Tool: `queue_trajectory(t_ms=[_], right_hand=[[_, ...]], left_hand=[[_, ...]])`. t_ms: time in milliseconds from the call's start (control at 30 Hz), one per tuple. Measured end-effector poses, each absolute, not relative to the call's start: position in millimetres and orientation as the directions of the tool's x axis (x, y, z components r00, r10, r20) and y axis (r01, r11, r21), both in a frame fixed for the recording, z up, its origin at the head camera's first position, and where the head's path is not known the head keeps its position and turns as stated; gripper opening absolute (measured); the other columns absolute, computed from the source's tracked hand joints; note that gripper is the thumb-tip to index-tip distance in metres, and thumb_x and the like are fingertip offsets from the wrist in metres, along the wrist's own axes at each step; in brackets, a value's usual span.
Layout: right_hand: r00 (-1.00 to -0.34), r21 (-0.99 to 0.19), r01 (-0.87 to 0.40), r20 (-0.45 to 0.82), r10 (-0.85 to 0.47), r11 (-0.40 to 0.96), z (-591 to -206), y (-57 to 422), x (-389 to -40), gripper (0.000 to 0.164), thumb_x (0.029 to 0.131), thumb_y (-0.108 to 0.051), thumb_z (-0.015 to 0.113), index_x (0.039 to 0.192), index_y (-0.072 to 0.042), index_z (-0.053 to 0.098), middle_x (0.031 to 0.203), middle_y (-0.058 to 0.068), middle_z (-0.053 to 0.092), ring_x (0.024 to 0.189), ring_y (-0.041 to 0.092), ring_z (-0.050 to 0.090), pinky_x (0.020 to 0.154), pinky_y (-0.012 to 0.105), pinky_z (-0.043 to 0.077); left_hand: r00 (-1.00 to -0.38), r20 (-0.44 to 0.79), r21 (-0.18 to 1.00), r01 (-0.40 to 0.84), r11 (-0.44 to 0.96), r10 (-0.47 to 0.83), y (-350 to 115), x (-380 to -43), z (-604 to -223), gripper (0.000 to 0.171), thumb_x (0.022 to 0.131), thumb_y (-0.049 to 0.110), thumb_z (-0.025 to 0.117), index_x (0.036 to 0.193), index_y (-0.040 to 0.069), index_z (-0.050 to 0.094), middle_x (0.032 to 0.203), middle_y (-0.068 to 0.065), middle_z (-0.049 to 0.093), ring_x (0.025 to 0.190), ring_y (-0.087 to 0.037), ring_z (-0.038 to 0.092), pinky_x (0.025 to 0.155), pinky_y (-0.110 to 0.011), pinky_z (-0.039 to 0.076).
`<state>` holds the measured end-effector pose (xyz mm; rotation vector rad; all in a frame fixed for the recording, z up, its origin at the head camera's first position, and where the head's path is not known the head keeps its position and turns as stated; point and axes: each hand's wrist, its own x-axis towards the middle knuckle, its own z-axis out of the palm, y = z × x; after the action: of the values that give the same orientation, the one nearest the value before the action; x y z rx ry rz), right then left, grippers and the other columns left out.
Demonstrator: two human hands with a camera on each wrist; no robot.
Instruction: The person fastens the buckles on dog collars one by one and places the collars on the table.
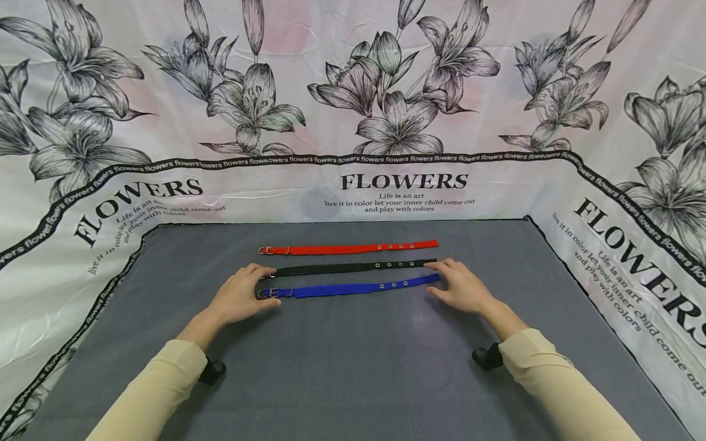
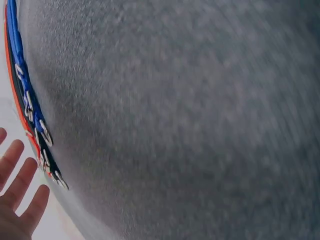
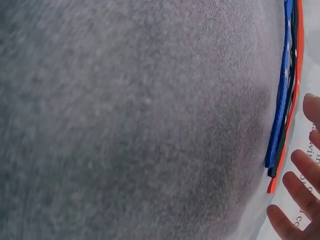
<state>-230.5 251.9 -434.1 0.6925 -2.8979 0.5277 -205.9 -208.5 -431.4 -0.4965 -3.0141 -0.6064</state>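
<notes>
Three flat pet collars with metal buckles and eyelets lie side by side, running left to right. The red collar (image 1: 331,250) is farthest back, the black collar (image 1: 325,269) in the middle, the blue collar (image 1: 333,290) nearest. My left hand (image 1: 241,295) is at the buckle ends, fingertips over the black collar's buckle and thumb beside the blue one's. At the eyelet ends, my right hand (image 1: 462,286) has its fingertips by the black collar's tip and its thumb just below the blue tip. Both wrist views show spread fingers, with nothing gripped.
A grey cloth (image 1: 353,367) covers the table. White flower-printed sheeting (image 1: 276,196) rises behind it and along both sides. Black wrist devices (image 1: 488,357) sit below the cream sleeves (image 1: 149,392).
</notes>
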Motion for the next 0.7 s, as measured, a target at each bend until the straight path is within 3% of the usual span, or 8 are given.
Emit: queue_trajectory(t_ms=[467, 700], right_hand=[[-0.899, -0.269, -0.436, 0.172, -0.403, 0.859, -441.2, 239.2, -236.9, 0.042, 0.080, -0.026, 0.071, 0.118, -0.010, 0.061, 0.106, 0.010, 0.059, 0.100, 0.032, 0.053, 0.077, 0.052, 0.043], [-0.897, -0.258, -0.441, 0.171, -0.409, 0.860, -446.2, 236.7, -239.0, 0.035, 0.079, -0.024, 0.072, 0.111, -0.011, 0.064, 0.103, 0.010, 0.059, 0.098, 0.031, 0.053, 0.077, 0.050, 0.044]], left_hand=[[-0.945, 0.081, 0.349, 0.326, 0.879, 0.318, -200.5, -210.0, -440.8, 0.044, 0.076, 0.037, 0.074, 0.110, 0.012, 0.062, 0.108, -0.006, 0.057, 0.100, -0.027, 0.052, 0.084, -0.048, 0.042], [-0.945, 0.063, 0.331, 0.323, 0.887, 0.321, -199.6, -215.0, -444.6, 0.042, 0.076, 0.035, 0.074, 0.110, 0.013, 0.062, 0.105, -0.006, 0.057, 0.098, -0.027, 0.052, 0.084, -0.047, 0.043]])
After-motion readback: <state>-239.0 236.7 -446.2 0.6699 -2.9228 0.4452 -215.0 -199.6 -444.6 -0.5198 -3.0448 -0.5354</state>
